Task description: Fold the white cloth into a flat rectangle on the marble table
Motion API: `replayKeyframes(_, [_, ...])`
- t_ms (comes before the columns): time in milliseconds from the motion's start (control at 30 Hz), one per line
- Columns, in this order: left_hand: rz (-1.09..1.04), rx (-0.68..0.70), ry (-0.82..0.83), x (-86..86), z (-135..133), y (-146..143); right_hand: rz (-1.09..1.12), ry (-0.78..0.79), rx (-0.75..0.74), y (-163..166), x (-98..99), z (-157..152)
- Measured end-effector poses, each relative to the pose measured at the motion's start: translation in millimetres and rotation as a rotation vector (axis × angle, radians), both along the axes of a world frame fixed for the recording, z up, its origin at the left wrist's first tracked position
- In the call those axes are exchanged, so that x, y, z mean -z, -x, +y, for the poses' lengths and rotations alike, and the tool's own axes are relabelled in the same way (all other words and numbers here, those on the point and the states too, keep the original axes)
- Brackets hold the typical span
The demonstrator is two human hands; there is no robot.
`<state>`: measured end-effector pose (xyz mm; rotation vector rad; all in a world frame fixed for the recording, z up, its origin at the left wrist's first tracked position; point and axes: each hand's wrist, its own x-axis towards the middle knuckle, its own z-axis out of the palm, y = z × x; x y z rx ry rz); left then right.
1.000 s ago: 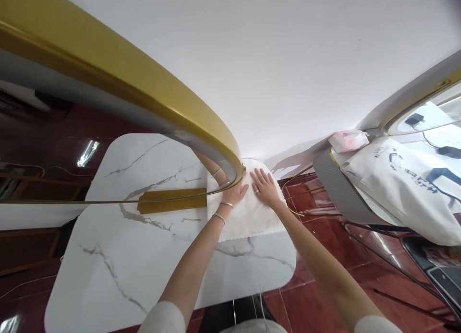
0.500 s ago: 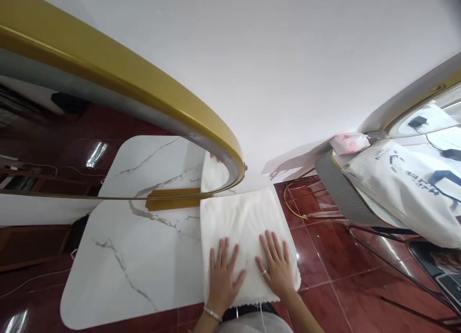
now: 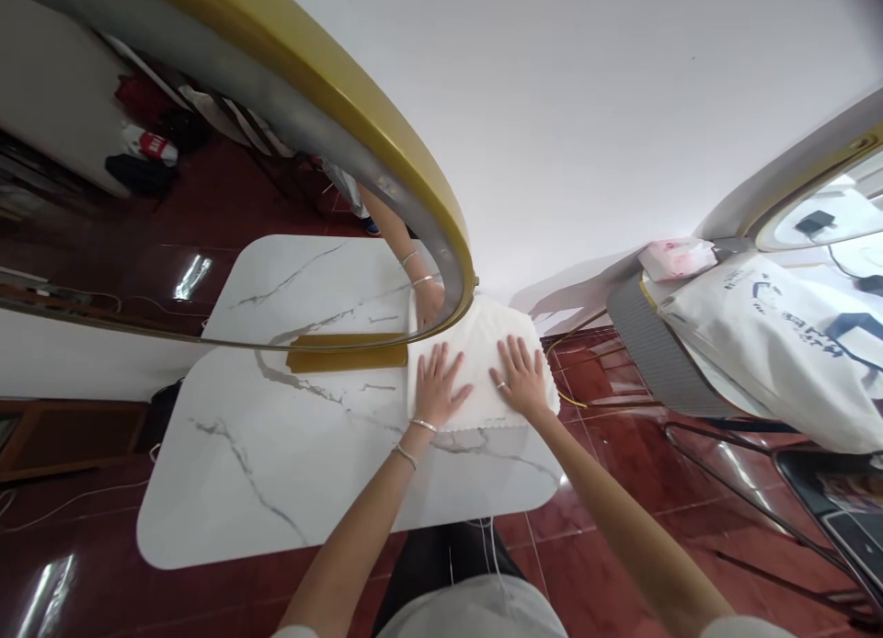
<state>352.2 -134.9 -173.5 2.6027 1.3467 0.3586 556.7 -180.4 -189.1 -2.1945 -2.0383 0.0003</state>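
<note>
A folded white cloth (image 3: 483, 344) lies at the far right of a white marble table (image 3: 290, 454), up against the wall. My left hand (image 3: 438, 385) rests flat on the cloth's left half, fingers spread, with bracelets on the wrist. Flat on the right half is my right hand (image 3: 522, 381), fingers spread, a ring on one finger. Both hands hold nothing. A gold-framed mirror (image 3: 324, 96) leans over the table and reflects my left arm and the tabletop.
A gold strip (image 3: 349, 355) lies along the mirror's base on the table. To the right stand a chair with a white printed bag (image 3: 773, 344) and a pink tissue pack (image 3: 672, 256). Glossy red floor tiles (image 3: 621, 509) surround the table.
The cloth and both hands have slid from the table's near edge back toward the wall. My arms are stretched out again, and the view has tilted.
</note>
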Motion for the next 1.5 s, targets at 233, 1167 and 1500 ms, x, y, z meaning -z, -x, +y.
replayKeyframes(233, [0.050,0.003,-0.018,-6.5,-111.9,45.1,0.033,-0.036,-0.021,44.0,-4.3,-106.7])
replayKeyframes(1167, [-0.044,-0.297,-0.099,1.4,9.5,137.7,0.075,0.017,-0.213,152.2,-18.8,-108.9])
replayKeyframes(1500, [-0.022,-0.168,-0.163,2.7,19.4,220.1,0.097,0.011,-0.185,256.4,-18.7,-91.6])
